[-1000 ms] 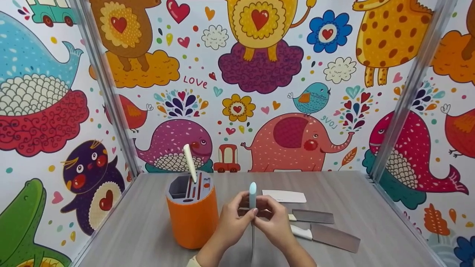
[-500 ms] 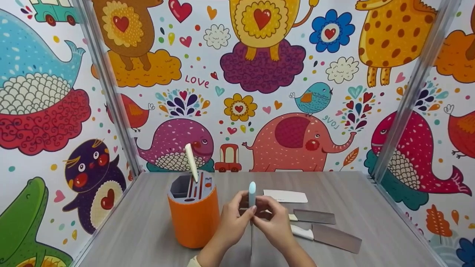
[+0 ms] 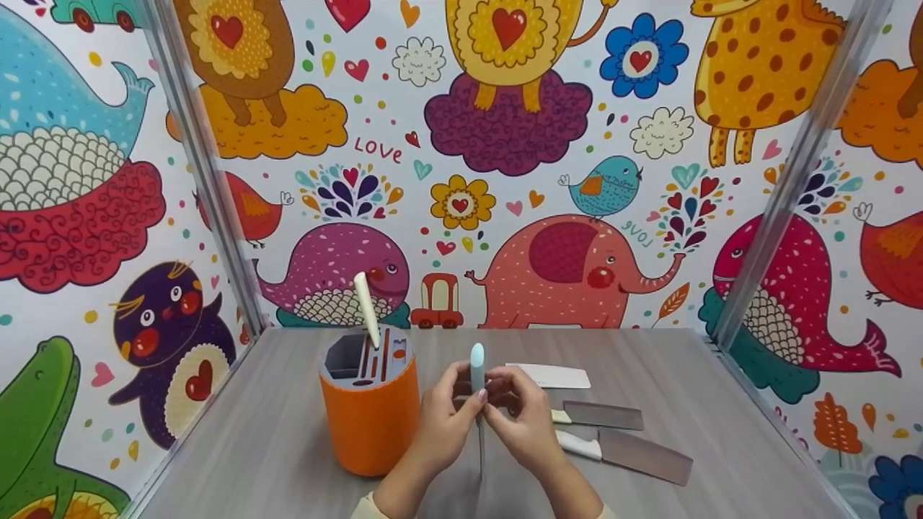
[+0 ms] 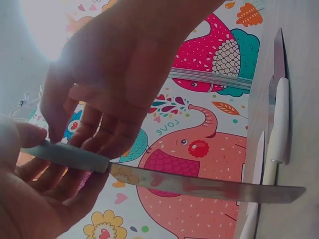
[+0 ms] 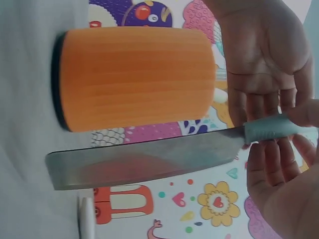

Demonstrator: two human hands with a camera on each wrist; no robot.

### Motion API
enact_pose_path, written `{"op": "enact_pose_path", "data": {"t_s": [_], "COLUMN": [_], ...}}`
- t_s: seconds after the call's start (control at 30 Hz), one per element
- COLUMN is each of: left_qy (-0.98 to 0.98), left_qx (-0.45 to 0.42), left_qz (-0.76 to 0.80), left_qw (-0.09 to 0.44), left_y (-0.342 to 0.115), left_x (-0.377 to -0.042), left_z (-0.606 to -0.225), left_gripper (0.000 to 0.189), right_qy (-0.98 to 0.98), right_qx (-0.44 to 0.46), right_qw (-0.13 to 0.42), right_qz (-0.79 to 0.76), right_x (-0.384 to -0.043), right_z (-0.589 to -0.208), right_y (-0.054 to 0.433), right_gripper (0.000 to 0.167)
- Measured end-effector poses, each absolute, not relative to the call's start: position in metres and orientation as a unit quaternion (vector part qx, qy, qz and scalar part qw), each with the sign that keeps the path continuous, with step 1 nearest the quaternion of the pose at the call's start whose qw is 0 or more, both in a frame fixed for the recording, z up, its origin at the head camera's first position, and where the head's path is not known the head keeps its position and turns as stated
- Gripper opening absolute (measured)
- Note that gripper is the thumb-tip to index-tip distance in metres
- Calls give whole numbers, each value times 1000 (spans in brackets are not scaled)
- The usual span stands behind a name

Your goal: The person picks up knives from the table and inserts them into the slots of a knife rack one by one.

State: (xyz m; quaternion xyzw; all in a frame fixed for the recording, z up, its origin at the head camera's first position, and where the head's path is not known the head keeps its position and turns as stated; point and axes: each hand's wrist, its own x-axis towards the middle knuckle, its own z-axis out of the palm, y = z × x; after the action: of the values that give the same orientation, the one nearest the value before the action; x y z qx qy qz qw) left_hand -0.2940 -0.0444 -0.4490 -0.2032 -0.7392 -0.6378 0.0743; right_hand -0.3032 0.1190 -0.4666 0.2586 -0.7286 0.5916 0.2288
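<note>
Both hands hold a kitchen knife by its light blue handle [image 3: 477,360], the blade [image 5: 149,162] hanging down, edge-on in the head view. My left hand [image 3: 448,422] has its thumb across the handle and its fingers behind it. On the other side my right hand [image 3: 520,418] pinches the same handle, thumb close to the left thumb. Left of the hands stands an orange knife block [image 3: 369,418] with a grey slotted top. From one slot a cream-handled knife [image 3: 366,310] sticks up, tilted. The right wrist view shows the blade beside the block, apart from it.
To the right on the wood-grain table [image 3: 238,432] lie a white-bladed cleaver [image 3: 555,375], a smaller dark-bladed cleaver [image 3: 604,414] and a larger white-handled cleaver [image 3: 645,455]. Patterned walls [image 3: 461,130] with metal corner posts enclose the back and sides.
The head view has shifted slightly. Both hands and the knife have drifted a little left, closer to the orange block. The grips look the same, and the cleavers have not moved.
</note>
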Motion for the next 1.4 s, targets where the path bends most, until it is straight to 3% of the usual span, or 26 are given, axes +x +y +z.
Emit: {"op": "enact_pose_path", "data": {"t_s": [0.13,0.37,0.63,0.77,0.9,1.1,1.4], "left_qy": [-731,-731,-727,-718,-741,-751,-726], "left_qx": [-207,-209,-207,-195,-185,-177,-223], "left_qz": [-646,-639,-641,-649,-616,-599,-595], "left_qw": [81,117,135,157,194,213,262], "left_y": [-51,-57,-81,-89,-88,-88,-103], "left_x": [-293,-291,-286,-279,-271,-262,-265], "left_z": [-445,-436,-418,-410,-406,-395,-369], "left_gripper": [37,33,37,39,39,38,38], "right_qy": [-710,-680,-605,-627,-685,-720,-739], "right_qx": [219,88,14,48,145,247,242], "right_qw": [260,242,133,101,84,25,-31], "right_qz": [616,686,785,771,709,648,628], "right_x": [-313,-330,-361,-373,-379,-376,-370], "right_z": [-458,-459,-509,-539,-563,-575,-574], "right_y": [119,118,101,92,81,57,36], "right_gripper": [36,42,49,53,62,81,89]}}
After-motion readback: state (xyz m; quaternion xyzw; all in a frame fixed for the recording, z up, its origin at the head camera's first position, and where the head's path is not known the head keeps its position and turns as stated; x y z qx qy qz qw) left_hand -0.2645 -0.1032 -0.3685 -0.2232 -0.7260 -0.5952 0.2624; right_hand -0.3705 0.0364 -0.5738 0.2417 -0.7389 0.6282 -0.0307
